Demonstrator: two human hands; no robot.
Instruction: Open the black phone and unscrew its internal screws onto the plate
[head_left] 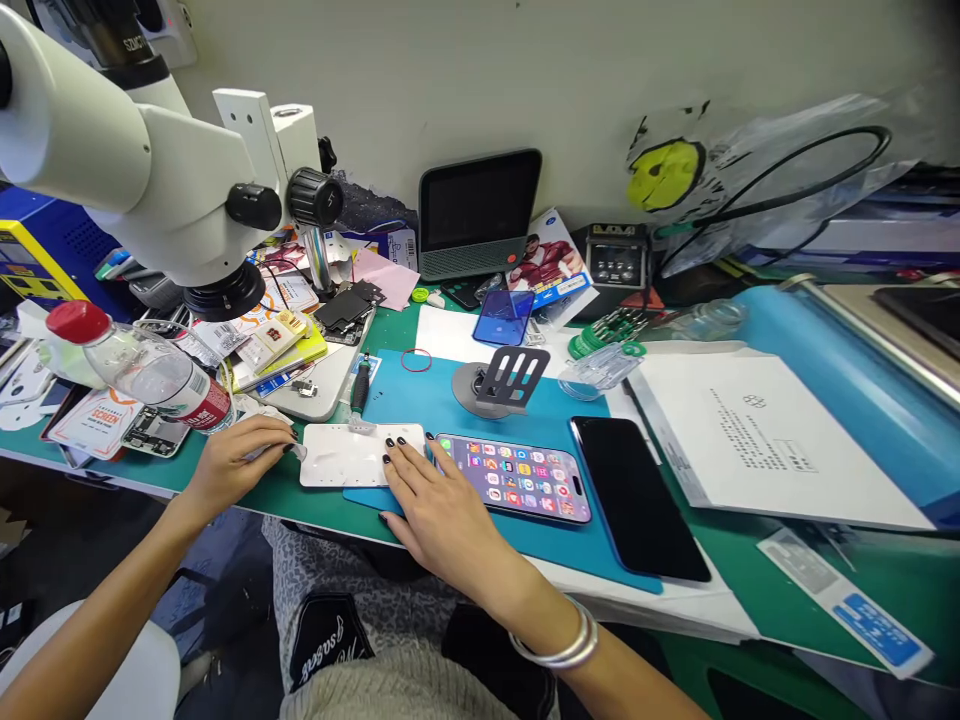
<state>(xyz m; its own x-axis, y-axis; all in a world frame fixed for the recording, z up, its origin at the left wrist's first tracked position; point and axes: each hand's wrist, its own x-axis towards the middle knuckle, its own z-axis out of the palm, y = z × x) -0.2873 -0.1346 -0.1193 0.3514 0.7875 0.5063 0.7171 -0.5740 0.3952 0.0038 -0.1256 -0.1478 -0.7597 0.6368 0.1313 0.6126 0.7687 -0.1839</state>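
My left hand [244,458] pinches a small pale tab [300,452] at the left end of a white phone-sized panel [341,458]. Small dark dots run along the panel's edges. My right hand [431,495] lies with fingers stretched out over the panel's right end, covering part of it. Just right of those fingers is a phone [525,480] with its screen lit and app icons showing. A second phone [637,495], its screen dark, lies farther right. A dark-handled scraper [361,390] rests with its tip at the panel's far edge.
A teal mat [420,395] carries a metal phone stand [510,385]. On the left are a red-capped bottle [161,375] and a microscope [187,180] overhanging the bench. A white box [772,430] lies right; a screwdriver set [607,335] stands behind.
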